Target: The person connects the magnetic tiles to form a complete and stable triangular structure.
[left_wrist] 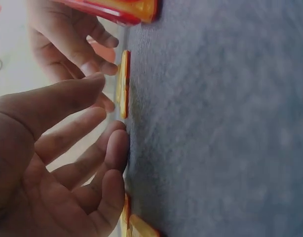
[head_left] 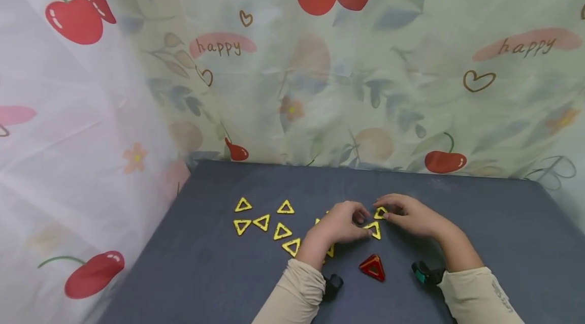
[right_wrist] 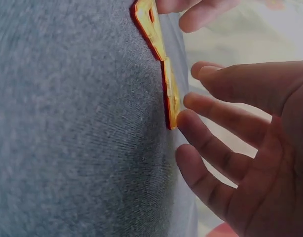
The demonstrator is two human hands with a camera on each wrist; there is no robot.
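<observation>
Two small yellow hollow triangle tiles lie flat between the hands: a nearer one (head_left: 377, 230) beside the left hand (head_left: 342, 223), and a farther one (head_left: 379, 218) beside the right hand (head_left: 412, 215). The left thumb tip comes up to the nearer tile, with its fingers loosely bent and apart from the thumb. On the right, thumb and fingers are spread around the farther tile (right_wrist: 169, 94); a fingertip is at its edge, and I cannot tell whether it touches. Neither hand grips anything. A thick red triangle piece (head_left: 367, 266) lies between the forearms.
Several yellow triangle tiles (head_left: 282, 231) are scattered to the left on the dark grey table (head_left: 219, 273); some are partly hidden behind the left hand and wrist. A patterned cloth (head_left: 274, 126) hangs behind the table and at its left side. Black bands (head_left: 332, 287) are on both wrists.
</observation>
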